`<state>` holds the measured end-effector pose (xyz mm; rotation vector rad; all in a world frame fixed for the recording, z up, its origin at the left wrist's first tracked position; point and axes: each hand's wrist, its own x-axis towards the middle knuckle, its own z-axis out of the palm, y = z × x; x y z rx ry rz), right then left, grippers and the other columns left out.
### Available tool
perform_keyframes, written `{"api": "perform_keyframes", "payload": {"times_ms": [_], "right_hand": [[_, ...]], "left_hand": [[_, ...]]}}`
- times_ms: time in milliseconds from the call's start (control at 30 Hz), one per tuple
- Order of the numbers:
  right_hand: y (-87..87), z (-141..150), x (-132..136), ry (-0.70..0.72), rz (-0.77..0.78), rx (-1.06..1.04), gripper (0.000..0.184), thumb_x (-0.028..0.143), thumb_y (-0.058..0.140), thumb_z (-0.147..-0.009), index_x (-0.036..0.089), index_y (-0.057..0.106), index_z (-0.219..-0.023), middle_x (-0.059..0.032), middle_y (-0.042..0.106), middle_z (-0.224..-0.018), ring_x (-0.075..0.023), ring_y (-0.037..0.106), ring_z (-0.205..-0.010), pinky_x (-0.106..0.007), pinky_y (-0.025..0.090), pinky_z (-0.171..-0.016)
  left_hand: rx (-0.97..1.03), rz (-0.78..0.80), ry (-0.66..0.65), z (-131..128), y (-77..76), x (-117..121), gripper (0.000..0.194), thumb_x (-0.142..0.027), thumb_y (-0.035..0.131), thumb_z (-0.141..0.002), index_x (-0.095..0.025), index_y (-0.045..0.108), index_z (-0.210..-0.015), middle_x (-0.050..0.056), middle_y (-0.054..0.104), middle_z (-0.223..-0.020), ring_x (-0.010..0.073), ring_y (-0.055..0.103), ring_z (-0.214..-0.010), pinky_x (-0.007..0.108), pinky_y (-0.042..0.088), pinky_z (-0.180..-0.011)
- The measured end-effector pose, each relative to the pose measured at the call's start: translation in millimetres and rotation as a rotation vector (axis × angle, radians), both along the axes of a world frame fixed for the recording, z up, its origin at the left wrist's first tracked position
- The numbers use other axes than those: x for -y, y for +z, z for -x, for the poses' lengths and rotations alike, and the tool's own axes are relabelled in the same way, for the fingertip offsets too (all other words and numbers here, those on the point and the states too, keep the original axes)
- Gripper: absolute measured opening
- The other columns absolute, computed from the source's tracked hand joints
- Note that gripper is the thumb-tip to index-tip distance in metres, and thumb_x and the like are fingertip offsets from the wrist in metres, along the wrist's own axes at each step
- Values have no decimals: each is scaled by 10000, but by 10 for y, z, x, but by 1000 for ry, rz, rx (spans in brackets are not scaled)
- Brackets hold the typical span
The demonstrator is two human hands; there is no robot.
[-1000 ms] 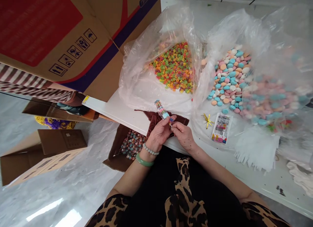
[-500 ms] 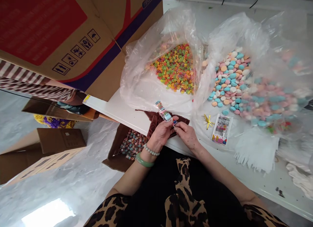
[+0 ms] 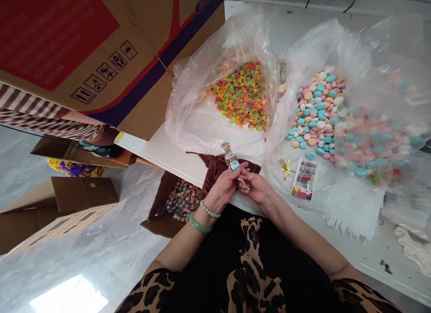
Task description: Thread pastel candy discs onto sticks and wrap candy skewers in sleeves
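Observation:
A small printed plastic candy packet point(image 3: 230, 158) is between my hands, its filled end pointing away from me. My left hand point(image 3: 225, 187), with a beaded bracelet and a green bangle on the wrist, is closed on the packet's middle. My right hand point(image 3: 258, 187) pinches the packet's near end, close against the left fingertips. Whether a tie is between the fingers I cannot tell. Under the hands lies a brown cloth point(image 3: 213, 171) at the table edge. To the right are gold twist ties point(image 3: 287, 168) and a flat printed packet point(image 3: 305, 179).
Clear bags hold ring-shaped candies point(image 3: 242, 95) and pastel tablet candies point(image 3: 316, 108). White sticks point(image 3: 353, 209) lie at the right. A large carton point(image 3: 141, 93) stands at the left. Below the table edge, an open box point(image 3: 183, 198) contains filled packets. Another person's striped sleeve point(image 3: 50, 111) shows behind the carton.
The packet has shifted slightly right and turned more upright. My right hand has rolled over, its fingers now curled at the packet's near end.

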<state>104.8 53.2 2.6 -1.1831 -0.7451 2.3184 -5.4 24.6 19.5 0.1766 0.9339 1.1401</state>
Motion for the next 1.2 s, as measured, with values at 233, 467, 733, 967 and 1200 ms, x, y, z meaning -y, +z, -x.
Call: {"api": "perform_keyframes", "payload": {"times_ms": [233,467,733,967,1200], "right_hand": [[229,-54,206,17,-1263,795,189,269,512,-880,194,640,-998,-102,655,-1007,-254,562,-933,-393,410,-821],[203,-36,112,95,-1463,889,238,201,427,-941,179,645,-849,-125,663,-918,-244,548,-885,-408,380,-836],[84,-273,36,9,-241,-33,197,363,652,-738,189,560,-743,47,474,-574,-83,377,-454,-244,385,-512],[191,-503,187,-352,-479,209,210,320,704,-671,208,631,-833,2,658,-839,-138,580,-730,-246,464,-637],[205,-431,147,-606,-236,115,255,335,695,-607,169,604,-777,-31,674,-690,-159,589,-614,-263,442,-569]], "left_hand": [[127,94,190,-13,-90,-116,197,-343,645,-798,-147,651,-806,39,632,-772,140,605,-709,259,515,-658],[253,171,83,-130,36,-154,129,-265,641,-800,-149,675,-843,28,639,-763,134,613,-745,255,516,-712],[-25,-43,-116,-62,35,94,377,-316,810,-658,-146,719,-983,33,657,-786,117,561,-682,263,438,-691],[-311,-164,-81,-255,63,186,271,-375,770,-688,-141,641,-642,44,655,-823,121,576,-742,238,436,-724],[-661,-201,-245,-480,-27,305,291,-445,699,-747,-185,624,-639,-9,528,-558,109,440,-475,228,299,-472]]}}
